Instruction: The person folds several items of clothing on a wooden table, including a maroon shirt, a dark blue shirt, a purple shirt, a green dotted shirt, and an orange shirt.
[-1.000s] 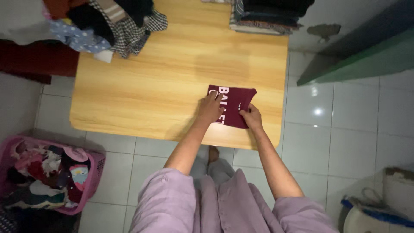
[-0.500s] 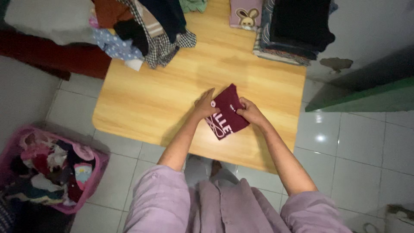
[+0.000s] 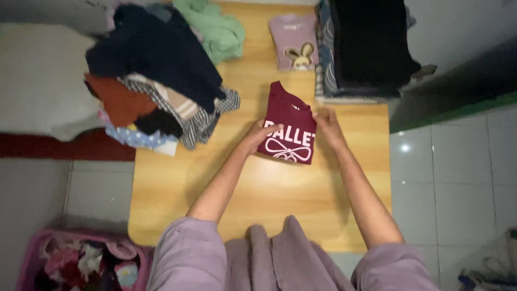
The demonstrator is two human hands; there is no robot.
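A folded maroon shirt with white print and a bow drawing is held just above the wooden table, near its far middle. My left hand grips its left edge, thumb on top. My right hand holds its right edge. Both arms reach forward from lilac sleeves.
A loose heap of unfolded clothes covers the table's far left. A folded lilac top with a rabbit and a stack of dark folded clothes sit at the far right. A pink basket of laundry stands on the tiled floor at lower left.
The shirt has been turned print-up and carried from the table's near right edge towards the far middle, both hands going with it. The view has tilted further over the table.
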